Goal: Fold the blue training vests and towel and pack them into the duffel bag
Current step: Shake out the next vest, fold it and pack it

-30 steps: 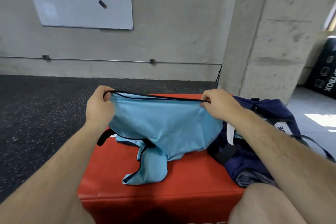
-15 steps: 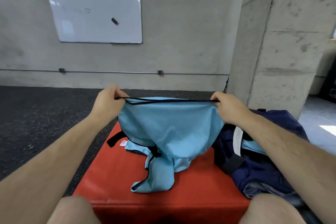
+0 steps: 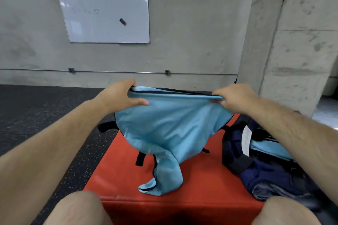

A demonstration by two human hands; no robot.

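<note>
Your left hand (image 3: pixel 118 95) and right hand (image 3: pixel 236 97) are well apart. Each is clamped on the top edge of a light blue vest (image 3: pixel 168 126), pulling that edge taut between them above the red bench (image 3: pixel 201 179). The vest's lower part hangs down and trails onto the bench. Just to your right, the navy duffel bag (image 3: pixel 265 171) lies open on the bench, with more light blue fabric (image 3: pixel 268 149) inside it.

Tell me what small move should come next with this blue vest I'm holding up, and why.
Probably lower the vest flat onto the red box. The left hand and right hand grip its top edge, and it hangs bunched, too crumpled to fold.
</note>
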